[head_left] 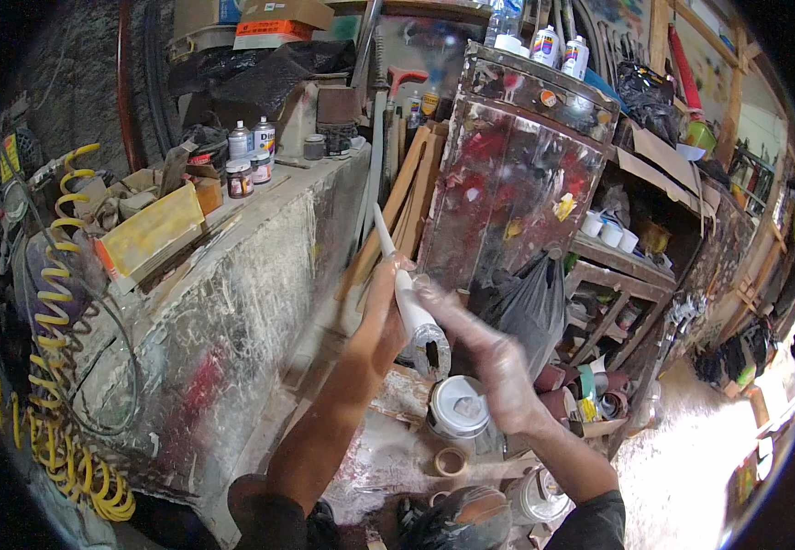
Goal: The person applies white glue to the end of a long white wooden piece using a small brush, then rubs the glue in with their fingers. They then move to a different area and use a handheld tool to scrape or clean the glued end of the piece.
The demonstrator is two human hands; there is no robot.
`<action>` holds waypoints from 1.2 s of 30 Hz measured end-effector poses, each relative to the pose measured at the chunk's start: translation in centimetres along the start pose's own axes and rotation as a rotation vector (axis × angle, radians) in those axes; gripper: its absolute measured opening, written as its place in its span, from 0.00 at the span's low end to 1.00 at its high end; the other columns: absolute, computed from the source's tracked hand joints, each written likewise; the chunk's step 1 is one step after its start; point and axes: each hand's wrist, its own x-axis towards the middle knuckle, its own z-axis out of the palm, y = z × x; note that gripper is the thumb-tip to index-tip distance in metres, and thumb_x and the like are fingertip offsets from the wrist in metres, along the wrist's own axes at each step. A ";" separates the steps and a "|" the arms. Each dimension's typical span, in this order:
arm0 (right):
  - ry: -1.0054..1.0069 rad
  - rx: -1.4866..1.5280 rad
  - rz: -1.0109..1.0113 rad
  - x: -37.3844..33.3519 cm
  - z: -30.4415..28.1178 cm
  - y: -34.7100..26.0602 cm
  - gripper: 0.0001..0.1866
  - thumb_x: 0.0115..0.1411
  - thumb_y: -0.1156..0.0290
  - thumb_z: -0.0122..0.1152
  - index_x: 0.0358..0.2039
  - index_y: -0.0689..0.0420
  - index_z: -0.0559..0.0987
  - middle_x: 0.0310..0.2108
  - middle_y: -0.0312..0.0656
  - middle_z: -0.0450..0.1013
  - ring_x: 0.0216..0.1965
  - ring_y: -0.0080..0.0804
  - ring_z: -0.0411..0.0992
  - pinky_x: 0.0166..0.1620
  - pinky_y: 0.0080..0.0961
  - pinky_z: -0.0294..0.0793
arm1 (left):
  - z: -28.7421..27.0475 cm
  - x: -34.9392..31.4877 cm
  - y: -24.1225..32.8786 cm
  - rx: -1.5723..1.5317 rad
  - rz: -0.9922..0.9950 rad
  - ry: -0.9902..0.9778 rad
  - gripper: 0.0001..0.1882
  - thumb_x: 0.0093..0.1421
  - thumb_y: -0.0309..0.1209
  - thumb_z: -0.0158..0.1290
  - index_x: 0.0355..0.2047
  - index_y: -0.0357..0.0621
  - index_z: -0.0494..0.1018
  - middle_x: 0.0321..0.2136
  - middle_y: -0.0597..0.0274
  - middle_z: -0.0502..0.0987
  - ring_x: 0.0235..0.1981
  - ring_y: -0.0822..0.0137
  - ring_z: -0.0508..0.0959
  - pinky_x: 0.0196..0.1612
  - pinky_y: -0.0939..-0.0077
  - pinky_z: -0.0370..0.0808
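Observation:
A white, tapering, horn-shaped piece (419, 319) slants through the middle of the view. Its narrow tip points up and away, while its wide end, with a dark hollow, faces me. My left hand (386, 286) is closed around its middle. Against its right side lies my right hand (480, 335), dusted white and blurred by motion, its fingers reaching toward the piece; whether anything is under them is hidden. Just below the wide end stands a white bucket (459, 408) with something pale on its lid. A roll of tape (450, 461) lies nearer to me.
To the left runs a paint-stained bench (232, 275) bearing a yellow box (152, 236), jars and spray cans. A coiled yellow hose (54, 367) hangs beside it. Ahead stands a stained cabinet (517, 174). At right are a grey bag (530, 298), shelves and sandpaper rolls (558, 403).

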 end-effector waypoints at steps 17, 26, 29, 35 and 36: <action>0.145 0.126 -0.080 -0.4 -0.8 0.9 0.44 0.65 0.38 0.17 0.61 0.66 0.61 0.62 0.51 0.59 0.65 0.39 0.54 0.68 0.37 0.40 | -0.1 0.7 0.4 0.014 -0.101 0.151 0.12 0.59 0.41 0.51 0.30 0.49 0.64 0.20 0.67 0.67 0.19 0.72 0.68 0.25 0.78 0.70; 0.363 0.136 0.108 -2.3 -1.5 2.0 0.34 0.70 0.51 0.24 0.52 0.68 0.71 0.47 0.54 0.74 0.55 0.40 0.69 0.65 0.40 0.52 | 0.3 1.6 1.4 0.217 -0.049 0.054 0.12 0.61 0.42 0.47 0.28 0.51 0.61 0.19 0.71 0.63 0.17 0.77 0.64 0.22 0.79 0.67; 0.306 0.100 0.055 -2.7 -1.8 2.3 0.35 0.70 0.49 0.24 0.51 0.68 0.72 0.47 0.54 0.74 0.54 0.41 0.70 0.65 0.42 0.51 | 0.5 1.8 1.4 0.248 -0.047 0.062 0.12 0.62 0.42 0.47 0.28 0.51 0.61 0.19 0.71 0.64 0.16 0.78 0.63 0.20 0.80 0.67; 0.260 0.316 0.149 -2.0 -3.4 2.0 0.23 0.64 0.60 0.49 0.55 0.61 0.69 0.58 0.49 0.64 0.59 0.44 0.64 0.61 0.44 0.61 | 0.0 2.1 1.4 0.246 -0.063 0.024 0.11 0.61 0.41 0.48 0.28 0.50 0.62 0.18 0.70 0.64 0.14 0.78 0.64 0.18 0.80 0.67; 0.197 0.218 0.056 -1.9 -3.4 1.8 0.25 0.63 0.58 0.50 0.55 0.61 0.68 0.58 0.49 0.64 0.60 0.44 0.63 0.61 0.44 0.60 | -0.2 2.1 1.4 0.247 -0.082 0.019 0.11 0.60 0.40 0.48 0.28 0.50 0.63 0.17 0.70 0.64 0.14 0.78 0.64 0.18 0.80 0.67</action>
